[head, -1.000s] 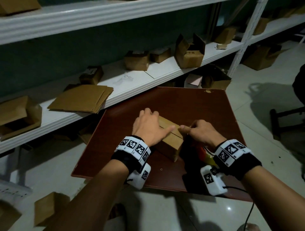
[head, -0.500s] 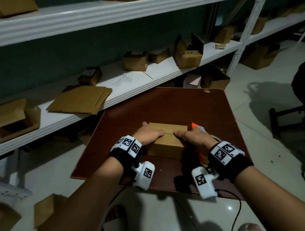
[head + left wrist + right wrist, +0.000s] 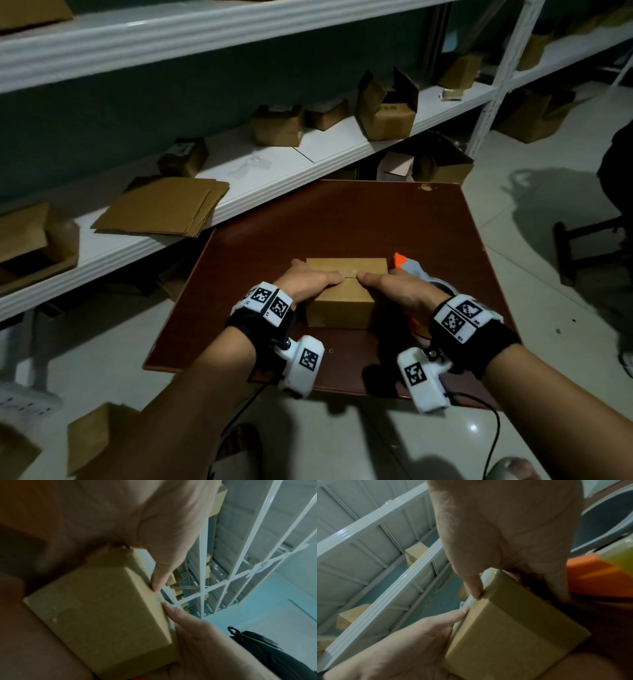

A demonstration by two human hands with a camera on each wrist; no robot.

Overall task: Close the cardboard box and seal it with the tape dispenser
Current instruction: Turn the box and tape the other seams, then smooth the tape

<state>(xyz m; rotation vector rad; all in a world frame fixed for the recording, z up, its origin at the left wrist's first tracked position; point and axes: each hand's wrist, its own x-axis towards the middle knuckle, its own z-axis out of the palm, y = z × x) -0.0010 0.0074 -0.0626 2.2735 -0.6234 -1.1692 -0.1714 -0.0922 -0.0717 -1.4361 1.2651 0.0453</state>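
Note:
A small brown cardboard box (image 3: 342, 303) sits closed on the dark red table (image 3: 342, 212), square to its near edge. My left hand (image 3: 310, 284) grips its left side and my right hand (image 3: 397, 287) its right side. Both thumbs lie on the top and nearly meet at the flap seam. The left wrist view shows the box (image 3: 102, 615) with both thumb tips on its top edge. In the right wrist view the box (image 3: 513, 635) is held the same way. The orange and white tape dispenser (image 3: 407, 267) lies on the table just behind my right hand, untouched.
A white shelf (image 3: 274, 164) runs behind the table, carrying a stack of flat cardboard (image 3: 164, 205) and several small boxes, one of them an open box (image 3: 387, 106). Another box (image 3: 96, 431) lies on the floor at left. A dark stool (image 3: 582, 246) stands right of the table.
The box has turned from a diagonal position to square with the table edge. Both hands have slid to its sides, and the thumbs now meet on the seam.

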